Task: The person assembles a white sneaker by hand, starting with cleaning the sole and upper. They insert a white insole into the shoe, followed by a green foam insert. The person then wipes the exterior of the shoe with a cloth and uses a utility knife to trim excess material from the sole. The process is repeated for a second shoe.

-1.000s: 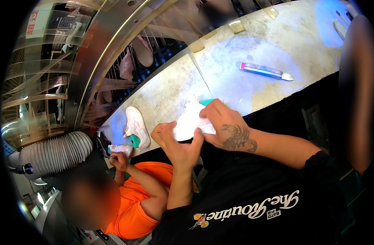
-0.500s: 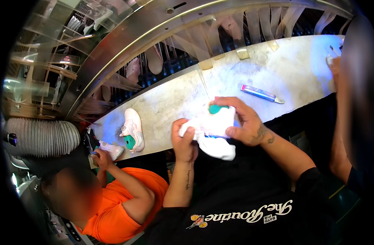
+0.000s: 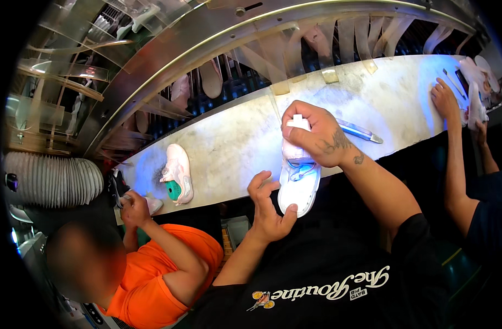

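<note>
A white shoe (image 3: 298,189) with blue-lit laces is held above the near edge of the pale worktable (image 3: 229,148), its toe pointing toward me. My right hand (image 3: 319,134) grips its upper end, thumb over the top, hiding much of that end. A small white tab shows beside the thumb. My left hand (image 3: 270,211) is open beside the toe, fingers apart, with the thumb at the toe's edge; whether it presses on the shoe I cannot tell. Behind my right wrist lies a slim blue-and-silver tool (image 3: 360,130), partly covered, its kind unclear.
A pale pink shoe (image 3: 178,164) with a green inside stands to the left. A co-worker in an orange shirt (image 3: 163,274) handles a shoe at the far left; another's hand (image 3: 445,98) rests at the right. Clear strips (image 3: 347,38) hang along the back; a ribbed duct (image 3: 53,181) is left.
The white shoe has turned from lying sideways between both hands to toe toward me. My left hand has let go and opened; my right hand has shifted to the upper end.
</note>
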`<state>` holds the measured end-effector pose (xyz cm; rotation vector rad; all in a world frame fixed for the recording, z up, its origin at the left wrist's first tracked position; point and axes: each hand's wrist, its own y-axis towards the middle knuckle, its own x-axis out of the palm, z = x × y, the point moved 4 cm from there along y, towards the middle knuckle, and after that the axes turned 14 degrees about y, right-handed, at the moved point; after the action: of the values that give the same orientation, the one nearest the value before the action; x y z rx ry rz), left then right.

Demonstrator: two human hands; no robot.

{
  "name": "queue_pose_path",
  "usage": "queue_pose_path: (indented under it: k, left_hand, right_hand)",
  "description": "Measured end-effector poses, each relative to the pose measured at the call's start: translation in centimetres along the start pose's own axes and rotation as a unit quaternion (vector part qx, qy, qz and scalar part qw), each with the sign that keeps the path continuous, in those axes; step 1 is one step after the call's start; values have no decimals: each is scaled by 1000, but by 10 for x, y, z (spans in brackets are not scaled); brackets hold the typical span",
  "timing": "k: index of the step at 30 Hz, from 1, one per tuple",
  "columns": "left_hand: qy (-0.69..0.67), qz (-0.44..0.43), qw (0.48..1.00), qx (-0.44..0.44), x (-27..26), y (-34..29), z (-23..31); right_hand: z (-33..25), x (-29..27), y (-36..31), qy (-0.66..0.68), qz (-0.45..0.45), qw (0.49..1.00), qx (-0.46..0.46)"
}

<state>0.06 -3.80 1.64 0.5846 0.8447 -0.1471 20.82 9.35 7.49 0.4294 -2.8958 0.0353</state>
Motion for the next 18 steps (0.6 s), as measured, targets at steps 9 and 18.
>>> queue_pose_path:
  k: [9,18]
  left_hand:
    - [249,-44,960,120,-27,25,37]
    - [284,-127,944,112,-35,38,47]
  right_hand:
    - [-5,15,-3,-60,-28,996,-52]
    - [-4,20,-10,-74,-47,990,-107]
